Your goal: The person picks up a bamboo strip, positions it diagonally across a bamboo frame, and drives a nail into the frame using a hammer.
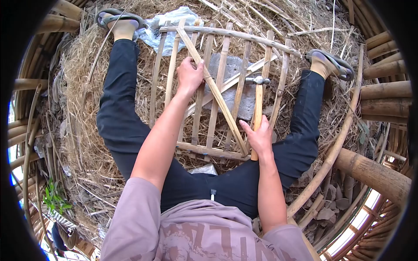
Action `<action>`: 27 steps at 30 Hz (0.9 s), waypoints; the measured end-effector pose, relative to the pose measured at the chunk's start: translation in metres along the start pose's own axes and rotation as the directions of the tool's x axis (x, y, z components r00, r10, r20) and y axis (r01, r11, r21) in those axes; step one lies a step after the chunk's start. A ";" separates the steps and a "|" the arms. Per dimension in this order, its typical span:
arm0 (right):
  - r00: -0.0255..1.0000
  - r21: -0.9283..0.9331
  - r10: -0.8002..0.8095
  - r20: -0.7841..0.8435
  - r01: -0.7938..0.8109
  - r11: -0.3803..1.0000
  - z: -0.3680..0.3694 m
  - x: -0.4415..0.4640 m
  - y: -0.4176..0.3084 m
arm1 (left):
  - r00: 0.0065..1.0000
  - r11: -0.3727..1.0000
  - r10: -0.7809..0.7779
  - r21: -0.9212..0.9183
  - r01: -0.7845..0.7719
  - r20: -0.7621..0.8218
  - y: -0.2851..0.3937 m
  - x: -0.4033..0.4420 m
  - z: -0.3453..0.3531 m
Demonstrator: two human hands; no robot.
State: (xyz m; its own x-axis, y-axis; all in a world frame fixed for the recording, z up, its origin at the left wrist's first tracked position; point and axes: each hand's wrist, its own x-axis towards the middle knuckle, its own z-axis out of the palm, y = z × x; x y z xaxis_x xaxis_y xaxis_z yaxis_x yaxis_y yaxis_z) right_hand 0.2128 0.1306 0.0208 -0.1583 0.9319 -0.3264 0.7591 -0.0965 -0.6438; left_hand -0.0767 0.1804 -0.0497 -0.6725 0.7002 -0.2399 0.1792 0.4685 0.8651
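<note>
Between my outstretched legs lies a bamboo slat frame, with several upright slats joined by a top rail and a bottom rail. A diagonal bamboo strip crosses over its front, from upper left to lower right. My left hand is closed round the upper part of this strip. In my right hand is a hammer, its wooden handle gripped low and its metal head pointing up, over the right slats. A second diagonal strip runs the other way behind the slats.
A grey stone block lies beneath the frame. Dry straw covers the ground, with a crumpled plastic bag beyond the frame. Bamboo poles and a curved bamboo strip stand on the right; green leaves are at lower left.
</note>
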 end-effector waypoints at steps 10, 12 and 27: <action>1.000 0.027 -0.004 0.000 0.004 1.000 0.001 0.000 0.004 | 0.980 0.958 0.144 0.269 -0.103 -0.137 0.013 -0.025 -0.005; 1.000 0.027 -0.004 0.004 0.004 1.000 0.001 0.000 0.003 | 0.977 0.938 0.175 0.322 -0.129 -0.119 0.012 -0.023 -0.004; 0.999 0.056 -0.047 -0.028 0.048 0.997 0.003 -0.001 0.004 | 0.894 0.487 0.443 0.821 -0.298 0.062 0.006 -0.006 -0.014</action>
State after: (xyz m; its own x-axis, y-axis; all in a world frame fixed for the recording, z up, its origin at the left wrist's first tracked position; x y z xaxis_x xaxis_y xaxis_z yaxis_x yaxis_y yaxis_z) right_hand 0.2142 0.1283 0.0165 -0.1753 0.9450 -0.2762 0.7143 -0.0709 -0.6962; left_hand -0.0817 0.1713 -0.0364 -0.4773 0.8673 0.1414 0.8774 0.4614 0.1314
